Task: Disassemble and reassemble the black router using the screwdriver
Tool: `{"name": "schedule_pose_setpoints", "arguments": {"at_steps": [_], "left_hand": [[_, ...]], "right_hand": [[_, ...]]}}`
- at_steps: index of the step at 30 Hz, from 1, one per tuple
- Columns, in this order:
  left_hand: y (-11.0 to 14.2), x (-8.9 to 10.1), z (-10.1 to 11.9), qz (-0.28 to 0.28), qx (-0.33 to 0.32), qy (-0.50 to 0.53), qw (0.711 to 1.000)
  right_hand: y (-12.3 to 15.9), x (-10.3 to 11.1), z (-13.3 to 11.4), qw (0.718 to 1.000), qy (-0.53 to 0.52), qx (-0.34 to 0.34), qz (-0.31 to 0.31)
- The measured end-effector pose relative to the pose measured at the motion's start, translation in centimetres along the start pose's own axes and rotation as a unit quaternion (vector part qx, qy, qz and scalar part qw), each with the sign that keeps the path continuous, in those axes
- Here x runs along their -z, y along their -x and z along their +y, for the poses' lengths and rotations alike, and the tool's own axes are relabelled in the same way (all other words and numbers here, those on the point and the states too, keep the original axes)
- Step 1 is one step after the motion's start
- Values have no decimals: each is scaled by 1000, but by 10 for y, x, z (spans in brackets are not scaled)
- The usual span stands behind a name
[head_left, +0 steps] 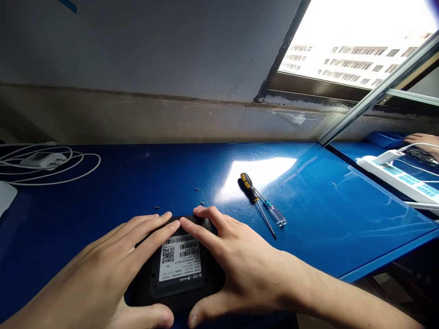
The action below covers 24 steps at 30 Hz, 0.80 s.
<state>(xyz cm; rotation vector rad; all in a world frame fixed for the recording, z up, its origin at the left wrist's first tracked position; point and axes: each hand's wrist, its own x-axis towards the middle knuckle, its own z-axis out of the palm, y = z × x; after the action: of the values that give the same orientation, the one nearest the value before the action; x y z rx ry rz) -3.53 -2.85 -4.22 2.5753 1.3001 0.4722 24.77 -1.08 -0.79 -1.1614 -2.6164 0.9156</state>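
A black electronic device (178, 298), perhaps a router or set-top box, lies on the blue table with its labelled side up. Its white label (181, 257) carries a QR code and barcodes. My left hand (130, 256) holds the left side, fingers along the far edge and thumb at the near edge. Round the right side curls my right hand (236, 251), its index fingertip meeting the left one at the far edge. Just beyond the device lie three small screws: one screw (157, 207) to the left, another screw (202, 203) and a third screw (196, 189) farther back.
A black-and-yellow screwdriver (247, 185) lies right of the device, crossing a clear-handled screwdriver (276, 214). White cable (92, 170) and a charger (44, 159) sit at the left. Past a metal frame (360, 107) are a power strip (401, 178) and another person's hand (423, 140).
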Motion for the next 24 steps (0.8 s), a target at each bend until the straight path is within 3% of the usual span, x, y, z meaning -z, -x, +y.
{"name": "schedule_pose_setpoints", "arguments": {"at_steps": [10, 24], "left_hand": [[-4, 1, 2, 9, -15, -27, 999], [-17, 16, 11, -36, 15, -11, 999]], "right_hand": [[-1, 6, -10, 998, 17, -38, -38], [1, -3, -8, 999, 37, -31, -14]]}}
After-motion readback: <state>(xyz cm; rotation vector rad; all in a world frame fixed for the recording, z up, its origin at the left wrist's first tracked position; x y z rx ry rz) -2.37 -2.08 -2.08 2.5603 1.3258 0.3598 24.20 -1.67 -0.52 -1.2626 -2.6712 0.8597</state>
